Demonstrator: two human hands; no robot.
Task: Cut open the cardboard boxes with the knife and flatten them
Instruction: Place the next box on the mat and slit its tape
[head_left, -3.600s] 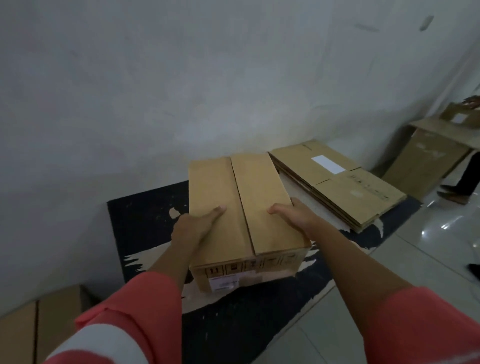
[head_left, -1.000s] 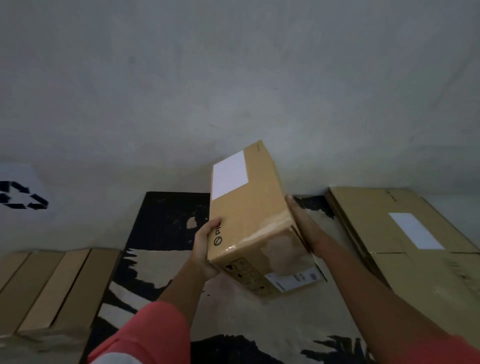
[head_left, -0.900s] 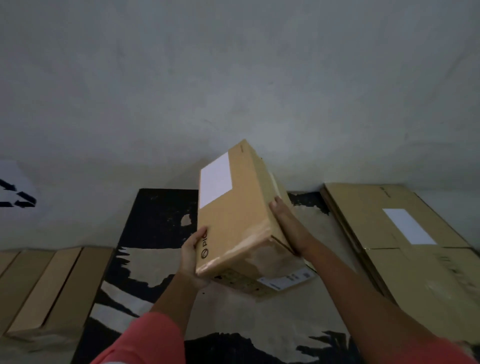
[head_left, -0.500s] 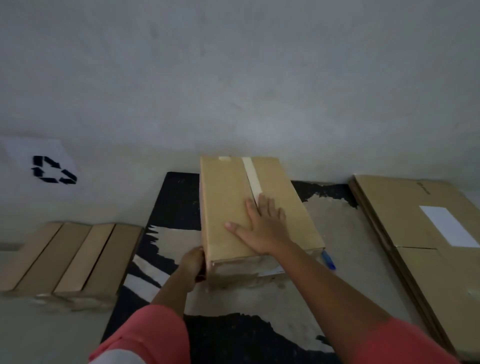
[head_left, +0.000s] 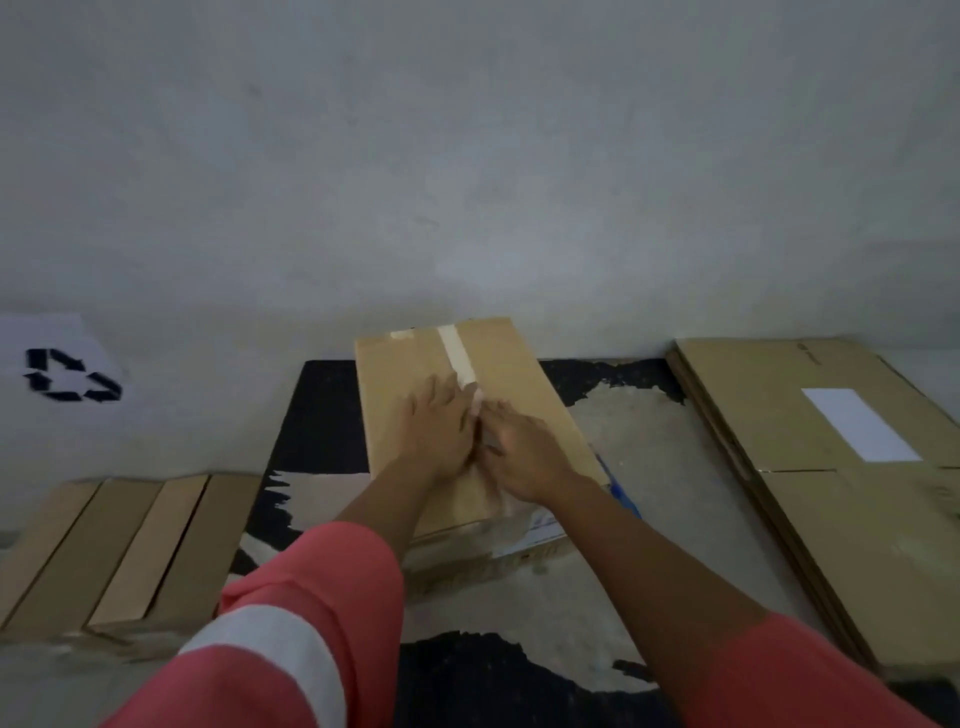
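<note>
Left hand and right hand are pressing open-palmed on the cardboard box. Steadying it is favouring a clean cut through tape.

Bare grey-white wall seen beyond the left hand, recycling sign placed low well left of it, worn black mat spread beneath it, room dimly lit

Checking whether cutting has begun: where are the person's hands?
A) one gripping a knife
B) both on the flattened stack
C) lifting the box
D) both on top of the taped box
D: the left hand and right hand lie side by side on top of the box, by its tape strip, with no tool visible in them.
</note>
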